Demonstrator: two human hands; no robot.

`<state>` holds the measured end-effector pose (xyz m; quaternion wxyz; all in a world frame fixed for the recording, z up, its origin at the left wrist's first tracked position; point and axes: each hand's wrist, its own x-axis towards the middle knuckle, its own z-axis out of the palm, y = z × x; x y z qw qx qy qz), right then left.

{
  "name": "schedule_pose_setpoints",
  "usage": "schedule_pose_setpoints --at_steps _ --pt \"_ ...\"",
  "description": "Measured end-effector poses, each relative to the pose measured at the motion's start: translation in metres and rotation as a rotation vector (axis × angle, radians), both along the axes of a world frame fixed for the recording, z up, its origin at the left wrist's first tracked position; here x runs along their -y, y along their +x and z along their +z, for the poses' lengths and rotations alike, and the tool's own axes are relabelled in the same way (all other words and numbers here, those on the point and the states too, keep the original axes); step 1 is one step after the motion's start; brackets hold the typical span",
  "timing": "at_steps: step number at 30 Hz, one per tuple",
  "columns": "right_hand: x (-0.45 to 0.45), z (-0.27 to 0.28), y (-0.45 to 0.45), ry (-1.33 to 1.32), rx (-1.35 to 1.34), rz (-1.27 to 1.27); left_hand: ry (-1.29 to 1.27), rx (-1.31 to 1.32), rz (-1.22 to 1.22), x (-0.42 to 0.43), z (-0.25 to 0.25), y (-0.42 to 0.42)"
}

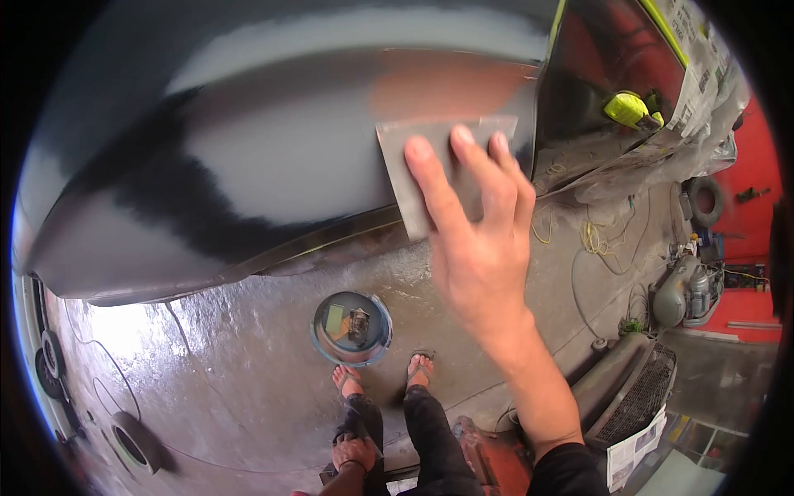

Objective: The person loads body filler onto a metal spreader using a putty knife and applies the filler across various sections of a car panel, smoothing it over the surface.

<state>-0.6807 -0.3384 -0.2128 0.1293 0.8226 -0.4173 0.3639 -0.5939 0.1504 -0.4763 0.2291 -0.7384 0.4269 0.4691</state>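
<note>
My right hand point(488, 202) presses a grey sheet of sandpaper point(401, 178) flat against a car body panel point(273, 157), fingers spread over it. The panel is grey and black, with a reddish-brown patch point(447, 87) just above the sheet. Part of the sandpaper is hidden under my fingers. Low in the view, my left hand point(354, 451) lies on my bent leg, its fingers small and partly in shade. Beyond my feet, a round bucket point(386, 337) stands on the floor with a pale green piece point(334, 318) and a dark lump point(358, 324) on top.
A red car door edged with yellow tape point(662, 33) adjoins the panel, with newspaper point(695, 78) and plastic around it. Hoses cross the wet-looking floor point(240, 372). A compressor point(682, 289), a grille point(637, 393) and a loose tyre point(136, 442) stand about.
</note>
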Motion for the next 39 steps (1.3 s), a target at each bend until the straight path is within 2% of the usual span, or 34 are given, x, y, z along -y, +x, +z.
schedule_pose_setpoints --at_steps 2,5,9,14,18,23,26,29,32,39 --pt "-0.024 0.005 -0.009 0.158 -0.022 0.028 0.003 0.007 0.018 0.001 0.006 0.002" --pt "-0.034 0.012 -0.011 0.22 0.037 0.056 -0.009 0.007 0.039 0.007 0.012 0.001" --pt "-0.012 0.031 -0.006 -0.023 0.004 0.094 0.026 0.004 0.028 0.007 0.012 0.001" --pt "0.017 0.033 0.003 -0.158 0.04 0.098 -0.016 0.012 0.031 0.01 0.016 0.0" --pt "0.022 0.032 0.006 -0.143 0.059 0.086 -0.018 0.016 0.008 0.011 0.014 0.0" --pt "0.007 0.025 0.002 -0.004 0.052 0.061 0.0 0.002 -0.012 0.003 0.004 0.0" --pt "-0.024 0.042 -0.009 0.242 0.02 0.049 0.018 0.003 0.011 0.003 0.004 0.001" --pt "-0.03 0.05 -0.008 0.207 -0.005 0.059 0.047 0.009 -0.008 0.009 0.004 0.001" --pt "-0.011 0.041 -0.003 -0.005 0.026 0.069 0.023 0.002 -0.025 0.007 0.003 0.001" --pt "0.01 0.044 0.011 -0.098 0.068 0.083 -0.001 0.004 -0.019 0.007 0.002 0.003"
